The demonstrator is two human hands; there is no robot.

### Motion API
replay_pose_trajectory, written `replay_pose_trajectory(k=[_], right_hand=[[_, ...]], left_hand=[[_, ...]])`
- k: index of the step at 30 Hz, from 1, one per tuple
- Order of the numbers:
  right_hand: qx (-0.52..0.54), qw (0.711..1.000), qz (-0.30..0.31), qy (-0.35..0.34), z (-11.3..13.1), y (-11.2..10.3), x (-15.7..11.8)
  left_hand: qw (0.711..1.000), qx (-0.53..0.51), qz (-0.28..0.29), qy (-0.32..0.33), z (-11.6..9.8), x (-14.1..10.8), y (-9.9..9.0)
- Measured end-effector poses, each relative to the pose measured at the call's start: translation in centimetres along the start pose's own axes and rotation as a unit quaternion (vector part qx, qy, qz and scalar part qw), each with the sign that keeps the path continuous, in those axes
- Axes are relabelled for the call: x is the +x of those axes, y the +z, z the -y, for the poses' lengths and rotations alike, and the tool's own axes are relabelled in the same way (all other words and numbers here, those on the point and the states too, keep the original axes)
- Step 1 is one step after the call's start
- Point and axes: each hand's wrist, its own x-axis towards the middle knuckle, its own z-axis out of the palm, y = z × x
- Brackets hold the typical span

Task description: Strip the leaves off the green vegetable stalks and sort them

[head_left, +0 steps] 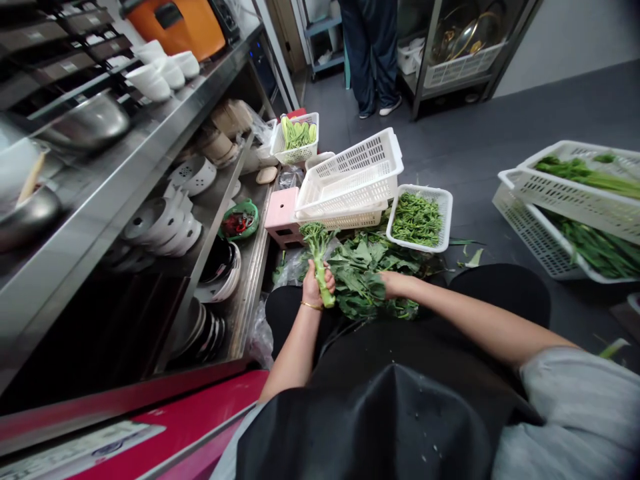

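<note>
Black apron (390, 420) fabric, smooth and folded, fills the foreground across the wearer's lap, above a dark gray floor (475, 160) in a kitchen storage area. Directions are read from that lap. A long stainless-steel counter (135, 167) runs along 9 to 11 o'clock, holding stacked white cups (165, 75) and an orange case (183, 27), with bowls and plates on the shelf below. At 11 o'clock stands a pink plastic stool (281, 210), beside white perforated plastic baskets (350, 175) stacked at 12 o'clock. A small white basket of cut greens (420, 247) sits just right of them. White crates of leafy greens (565, 257) stand at 2 o'clock. Farther off, at 12 o'clock, a person in dark trousers (370, 47) stands near a metal rack (424, 60).

At 11 o'clock, the left hand (315, 283) closes its fingers around a thick pale-green stalk with dark-green florets (320, 263), held tilted, its crown pointing away from the wearer and its cut end toward the lap. At 12 o'clock, the right hand (394, 284) touches a heap of broad dark-green leaves (363, 263); its fingertips are hidden among them, and how far it is closed cannot be told.
</note>
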Motion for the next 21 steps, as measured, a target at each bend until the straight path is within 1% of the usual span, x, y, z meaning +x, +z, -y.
replay_pose_trajectory(k=[1,3,5,6,7,8,9,10,11,13,16,17,18,19,21], right_hand=[[0.007,1.0,0.027,0.008,-0.6,0.2,1.4],[0.054,0.989,0.135,0.027,-1.0,0.6,4.2],[0.121,0.965,0.225,0.054,-0.2,0.8,6.6],[0.144,0.954,0.253,0.071,0.5,0.8,7.3],[0.144,0.951,0.259,0.083,1.3,0.7,7.7],[0.114,0.959,0.246,0.086,2.1,0.5,7.7],[0.059,0.971,0.217,0.079,2.7,0.3,7.4],[0.0,0.979,0.192,0.065,3.2,0.1,6.6],[-0.047,0.981,0.179,0.048,3.6,-0.2,5.7],[-0.091,0.976,0.195,0.021,4.0,-0.9,3.4],[-0.05,0.969,0.238,-0.038,4.0,-1.7,0.6],[-0.022,0.968,0.244,-0.054,3.9,-1.8,0.2],[0.011,0.968,0.247,-0.051,3.7,-1.8,0.2],[0.046,0.967,0.251,-0.024,3.3,-1.7,0.6],[0.113,0.956,0.259,0.08,2.5,-1.5,2.2]], left_hand=[[1.0,0.003,0.028,-0.004,0.2,-0.3,0.3],[0.998,0.019,0.066,-0.013,0.8,-1.0,1.2],[0.995,0.042,0.08,-0.03,1.3,-1.4,2.0],[0.995,0.05,0.076,-0.035,1.5,-1.5,2.3],[0.996,0.056,0.067,-0.035,1.8,-1.6,2.6],[0.996,0.064,0.055,-0.031,2.0,-1.7,2.8],[0.996,0.077,0.041,-0.024,2.3,-1.8,3.0],[0.995,0.094,0.029,-0.016,2.6,-1.8,3.1],[0.993,0.115,0.017,-0.008,2.8,-1.8,3.3],[0.99,0.139,-0.015,0.013,3.1,-1.7,3.6],[0.992,0.101,-0.062,0.042,2.6,-1.2,3.9],[0.993,0.086,-0.065,0.045,2.2,-1.1,4.0],[0.994,0.075,-0.058,0.046,1.8,-1.1,4.1],[0.995,0.071,-0.044,0.045,1.6,-1.1,4.1],[0.996,0.075,-0.014,0.041,1.4,-1.4,4.4]])
